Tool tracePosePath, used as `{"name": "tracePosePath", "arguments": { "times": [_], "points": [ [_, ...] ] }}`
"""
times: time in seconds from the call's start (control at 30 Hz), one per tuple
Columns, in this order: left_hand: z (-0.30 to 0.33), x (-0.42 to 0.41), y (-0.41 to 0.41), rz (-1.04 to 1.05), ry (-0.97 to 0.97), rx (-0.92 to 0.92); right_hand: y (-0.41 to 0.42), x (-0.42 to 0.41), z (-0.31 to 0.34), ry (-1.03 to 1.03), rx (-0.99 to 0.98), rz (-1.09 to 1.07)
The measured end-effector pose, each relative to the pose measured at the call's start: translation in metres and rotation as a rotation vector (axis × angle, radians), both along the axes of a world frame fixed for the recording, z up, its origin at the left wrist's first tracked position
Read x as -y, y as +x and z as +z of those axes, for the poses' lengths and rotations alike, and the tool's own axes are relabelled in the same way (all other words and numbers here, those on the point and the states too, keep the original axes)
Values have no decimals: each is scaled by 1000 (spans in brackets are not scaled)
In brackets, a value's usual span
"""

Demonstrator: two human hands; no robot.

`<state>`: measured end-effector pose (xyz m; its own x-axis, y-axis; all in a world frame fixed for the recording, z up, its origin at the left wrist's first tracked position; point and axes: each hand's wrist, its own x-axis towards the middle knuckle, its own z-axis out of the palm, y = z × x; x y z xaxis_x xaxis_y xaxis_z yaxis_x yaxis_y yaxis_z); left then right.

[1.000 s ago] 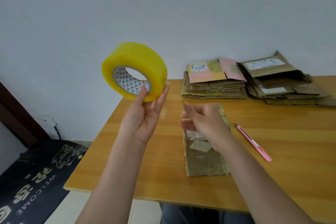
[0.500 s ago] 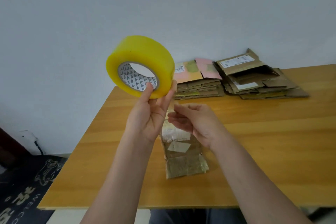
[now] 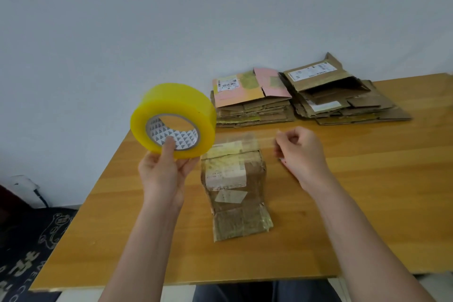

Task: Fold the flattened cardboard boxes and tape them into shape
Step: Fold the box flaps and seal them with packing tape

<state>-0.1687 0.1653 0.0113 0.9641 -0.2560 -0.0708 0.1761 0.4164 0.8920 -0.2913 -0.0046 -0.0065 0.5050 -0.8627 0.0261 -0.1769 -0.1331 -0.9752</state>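
**Tape strip drawn out above the folded box**

I saw my left hand (image 3: 163, 174) gripping the yellow tape roll (image 3: 173, 120), thumb inside its core, raised over the surface (image 3: 367, 179). My right hand (image 3: 300, 152) pinched the end of a clear tape strip (image 3: 245, 142) stretched from the roll. Below the strip, a folded cardboard box (image 3: 236, 193) lay on the surface. Two stacks of flattened boxes (image 3: 308, 98) sat by the wall.
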Motion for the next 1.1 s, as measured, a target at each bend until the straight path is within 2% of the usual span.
{"name": "tracePosePath", "arguments": {
  "times": [0.17,0.33,0.77,0.97,1.1],
  "points": [
    [-6,0,4,7,-9,-35,6,2,-11,158,76,27],
    [-13,0,4,20,-49,-51,11,5,-21,129,53,40],
    [-30,0,1,49,-43,-123,27,11,-44,252,-50,33],
    [-40,-2,2,66,-40,-164,31,7,-43,263,-125,122],
    [-45,-3,3,52,-41,-167,27,6,-44,338,-90,152]
  ]
}}
